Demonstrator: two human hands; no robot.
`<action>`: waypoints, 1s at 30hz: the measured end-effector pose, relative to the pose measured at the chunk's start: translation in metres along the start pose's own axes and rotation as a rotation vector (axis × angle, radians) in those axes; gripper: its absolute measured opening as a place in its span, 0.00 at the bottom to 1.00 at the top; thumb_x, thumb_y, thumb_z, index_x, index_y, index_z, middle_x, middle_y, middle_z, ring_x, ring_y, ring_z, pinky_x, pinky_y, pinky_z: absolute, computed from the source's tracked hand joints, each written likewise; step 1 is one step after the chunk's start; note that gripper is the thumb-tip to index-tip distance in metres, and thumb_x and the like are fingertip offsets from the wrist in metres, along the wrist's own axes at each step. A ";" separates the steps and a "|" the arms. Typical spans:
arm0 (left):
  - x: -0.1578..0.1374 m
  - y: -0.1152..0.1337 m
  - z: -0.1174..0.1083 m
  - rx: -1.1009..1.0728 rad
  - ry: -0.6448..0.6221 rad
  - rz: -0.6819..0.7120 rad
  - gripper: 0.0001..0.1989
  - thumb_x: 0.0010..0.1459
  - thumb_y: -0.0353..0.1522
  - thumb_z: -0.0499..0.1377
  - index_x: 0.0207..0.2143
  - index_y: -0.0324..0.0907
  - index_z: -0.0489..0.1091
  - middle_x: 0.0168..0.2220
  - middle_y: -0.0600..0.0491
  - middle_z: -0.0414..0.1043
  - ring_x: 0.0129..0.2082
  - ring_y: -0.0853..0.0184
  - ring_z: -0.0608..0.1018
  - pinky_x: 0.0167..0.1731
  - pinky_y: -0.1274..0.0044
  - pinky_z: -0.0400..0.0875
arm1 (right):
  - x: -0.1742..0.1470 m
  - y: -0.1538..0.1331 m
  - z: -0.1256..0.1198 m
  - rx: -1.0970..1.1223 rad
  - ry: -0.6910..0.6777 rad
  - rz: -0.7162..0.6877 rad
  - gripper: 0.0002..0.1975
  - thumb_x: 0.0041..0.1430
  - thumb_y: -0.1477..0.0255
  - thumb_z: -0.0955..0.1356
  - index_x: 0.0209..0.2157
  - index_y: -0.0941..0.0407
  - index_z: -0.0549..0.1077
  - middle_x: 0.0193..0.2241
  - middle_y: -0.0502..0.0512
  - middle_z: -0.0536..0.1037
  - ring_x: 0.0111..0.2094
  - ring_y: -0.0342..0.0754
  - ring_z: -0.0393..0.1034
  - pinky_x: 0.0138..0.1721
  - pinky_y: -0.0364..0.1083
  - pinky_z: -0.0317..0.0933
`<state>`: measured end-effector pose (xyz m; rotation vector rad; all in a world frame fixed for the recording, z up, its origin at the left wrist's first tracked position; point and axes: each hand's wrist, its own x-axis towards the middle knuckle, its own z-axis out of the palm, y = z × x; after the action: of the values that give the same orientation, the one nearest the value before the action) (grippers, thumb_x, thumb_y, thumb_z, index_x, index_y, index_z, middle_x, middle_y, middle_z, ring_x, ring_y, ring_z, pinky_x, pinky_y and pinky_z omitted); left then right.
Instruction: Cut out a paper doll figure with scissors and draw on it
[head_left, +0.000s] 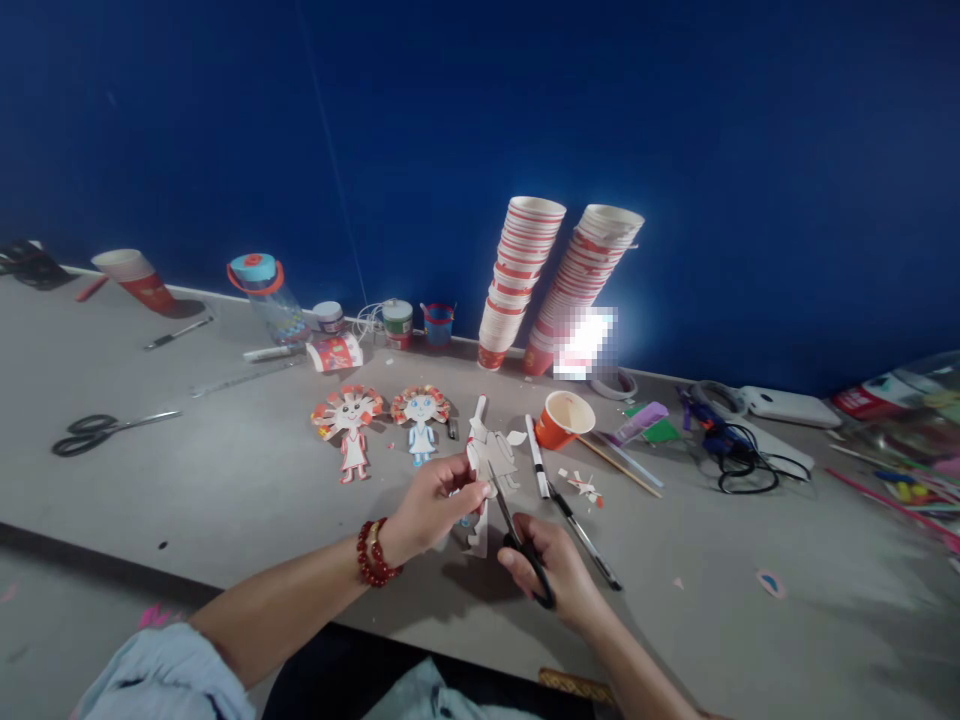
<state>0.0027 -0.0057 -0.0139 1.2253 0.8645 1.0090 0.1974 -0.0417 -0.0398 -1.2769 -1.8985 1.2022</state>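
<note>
My left hand [442, 500], with a red bead bracelet at the wrist, pinches a white paper cutout [495, 455] with drawn outlines. In my right hand [551, 560] is a pair of black-handled scissors [510, 515], its blades up against the paper beside my left fingertips. A strip of the paper hangs below my left hand. Left of the hands lie two paper dolls, one in a red-edged dress [354, 450] and one in a blue-edged dress [421, 435]. Right of the paper lie a white marker [537, 458] and a black pen [589, 540].
Two tall stacks of paper cups [517, 290] lean near the blue wall. An orange cup [564, 420] stands right of the paper, near small scraps [581, 485]. Another pair of scissors [112, 430] and a clear bottle [268, 300] are leftward. Black cable [742, 465] lies at right.
</note>
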 end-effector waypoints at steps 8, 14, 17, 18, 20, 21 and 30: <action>-0.002 0.008 0.000 0.057 0.012 0.043 0.14 0.59 0.38 0.56 0.26 0.38 0.68 0.22 0.55 0.66 0.23 0.72 0.67 0.27 0.79 0.62 | 0.001 -0.002 0.000 -0.008 0.008 0.005 0.27 0.54 0.46 0.64 0.21 0.52 0.53 0.14 0.43 0.57 0.17 0.40 0.50 0.20 0.43 0.41; 0.000 0.002 -0.001 0.084 0.015 0.061 0.11 0.58 0.35 0.55 0.26 0.38 0.67 0.22 0.55 0.65 0.23 0.72 0.67 0.26 0.79 0.62 | 0.001 -0.005 0.001 0.160 -0.068 0.098 0.28 0.51 0.43 0.66 0.21 0.52 0.55 0.12 0.42 0.57 0.14 0.40 0.51 0.18 0.41 0.42; -0.001 -0.002 -0.001 0.107 -0.004 0.060 0.11 0.58 0.35 0.55 0.26 0.38 0.68 0.22 0.55 0.66 0.23 0.72 0.67 0.26 0.79 0.62 | 0.002 -0.006 0.002 0.222 -0.078 0.097 0.29 0.49 0.42 0.66 0.22 0.53 0.57 0.12 0.43 0.58 0.14 0.40 0.53 0.17 0.41 0.43; -0.001 -0.002 0.000 0.112 -0.009 0.061 0.11 0.58 0.35 0.55 0.26 0.38 0.68 0.22 0.55 0.66 0.23 0.72 0.67 0.25 0.79 0.62 | 0.002 -0.006 0.002 0.237 -0.085 0.095 0.29 0.49 0.41 0.66 0.22 0.53 0.57 0.12 0.43 0.59 0.14 0.40 0.54 0.17 0.41 0.43; -0.002 -0.001 0.000 0.119 -0.016 0.060 0.11 0.58 0.35 0.56 0.26 0.37 0.68 0.22 0.54 0.66 0.23 0.72 0.67 0.25 0.79 0.62 | 0.002 -0.007 0.002 0.252 -0.093 0.093 0.30 0.48 0.40 0.65 0.22 0.54 0.58 0.13 0.43 0.59 0.14 0.40 0.54 0.17 0.41 0.44; -0.002 -0.001 0.000 0.121 -0.018 0.060 0.11 0.58 0.35 0.56 0.26 0.37 0.68 0.22 0.54 0.66 0.23 0.72 0.67 0.25 0.79 0.62 | 0.002 -0.008 0.002 0.249 -0.092 0.090 0.30 0.49 0.40 0.65 0.22 0.54 0.59 0.13 0.43 0.59 0.14 0.40 0.54 0.17 0.41 0.44; -0.002 0.001 0.002 0.078 -0.016 0.057 0.12 0.58 0.36 0.56 0.27 0.37 0.68 0.22 0.54 0.66 0.23 0.72 0.68 0.26 0.79 0.63 | 0.001 -0.008 0.002 0.136 -0.027 0.030 0.30 0.52 0.40 0.63 0.22 0.54 0.59 0.14 0.44 0.59 0.17 0.40 0.52 0.19 0.41 0.43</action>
<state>0.0032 -0.0085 -0.0126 1.3281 0.8676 1.0180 0.1921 -0.0424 -0.0332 -1.2266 -1.7889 1.3457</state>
